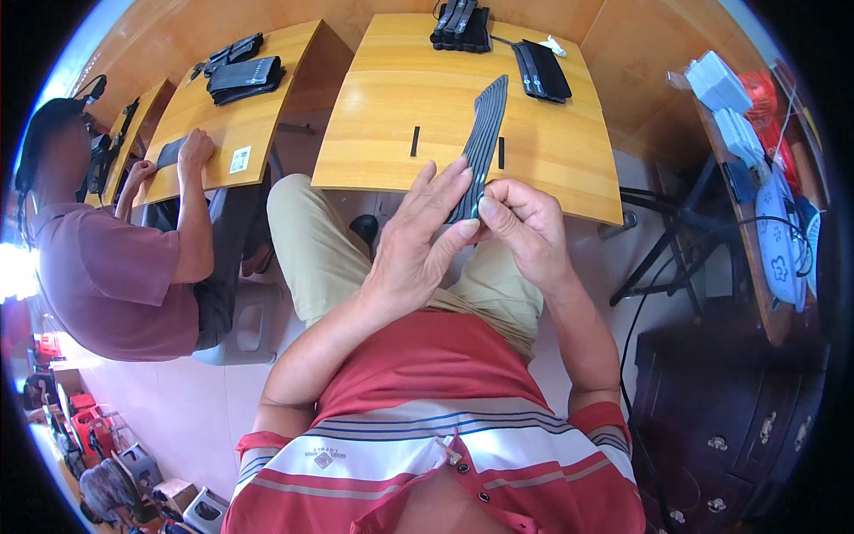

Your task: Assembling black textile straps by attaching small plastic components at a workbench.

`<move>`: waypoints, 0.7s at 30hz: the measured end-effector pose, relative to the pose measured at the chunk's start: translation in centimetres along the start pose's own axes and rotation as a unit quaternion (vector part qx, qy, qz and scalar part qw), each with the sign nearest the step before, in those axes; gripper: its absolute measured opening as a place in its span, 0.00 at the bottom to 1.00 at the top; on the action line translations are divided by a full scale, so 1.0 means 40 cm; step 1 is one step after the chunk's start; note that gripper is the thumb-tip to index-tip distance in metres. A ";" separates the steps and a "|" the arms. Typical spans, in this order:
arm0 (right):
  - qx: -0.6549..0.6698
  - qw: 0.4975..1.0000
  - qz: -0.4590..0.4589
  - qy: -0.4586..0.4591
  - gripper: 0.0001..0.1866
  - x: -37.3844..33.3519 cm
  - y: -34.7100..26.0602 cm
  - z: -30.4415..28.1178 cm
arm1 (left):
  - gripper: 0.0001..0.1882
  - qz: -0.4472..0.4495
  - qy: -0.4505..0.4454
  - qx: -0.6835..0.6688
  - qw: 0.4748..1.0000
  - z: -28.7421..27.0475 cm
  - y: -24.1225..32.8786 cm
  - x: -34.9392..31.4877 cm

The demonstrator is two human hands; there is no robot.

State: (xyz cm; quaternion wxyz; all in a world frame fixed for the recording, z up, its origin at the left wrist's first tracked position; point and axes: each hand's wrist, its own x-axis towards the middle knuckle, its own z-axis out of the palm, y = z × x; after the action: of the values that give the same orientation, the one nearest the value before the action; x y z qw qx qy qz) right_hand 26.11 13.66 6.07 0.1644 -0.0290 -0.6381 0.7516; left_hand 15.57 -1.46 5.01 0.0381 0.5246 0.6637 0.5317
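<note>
Above my lap, at the table's near edge, a long dark grey piece with lengthwise ribs or stripes (486, 133) is held tilted, its far end raised toward the table. My right hand (525, 227) pinches its near end between thumb and bent fingers. Along its left edge lies my left hand (416, 227), fingers fairly straight, with the thumb against the near end. Whether it is one folded piece or a stack of strips, I cannot tell. Two short black strips, one on the left (415, 141) and one on the right (501, 153), lie flat on the yellow wooden table (374, 107).
Black bundles, one at the back (461, 27) and one at the right (542, 71), rest on my table. On the left, a person (116, 258) works at another table (258, 116). A shelf (756, 267) with white trays stands right, above dark drawers (712, 400).
</note>
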 end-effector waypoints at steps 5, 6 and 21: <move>-0.016 1.000 0.003 0.003 0.12 0.003 -0.008 0.005 | 0.17 0.051 0.086 -0.015 0.995 0.019 -0.001 0.010; -0.015 1.000 -0.002 0.006 0.12 0.003 -0.009 0.008 | 0.17 0.050 0.085 -0.017 0.995 0.020 -0.004 0.012; -0.046 0.996 -0.022 0.070 0.12 -0.008 0.018 0.036 | 0.15 0.023 0.089 -0.010 0.996 0.039 -0.003 0.009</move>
State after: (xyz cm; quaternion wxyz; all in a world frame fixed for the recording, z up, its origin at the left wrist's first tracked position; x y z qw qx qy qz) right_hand 25.92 12.10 5.56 0.2234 -0.0748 -0.6596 0.7138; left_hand 16.27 -0.14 4.42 -0.0287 0.4900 0.6469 0.5836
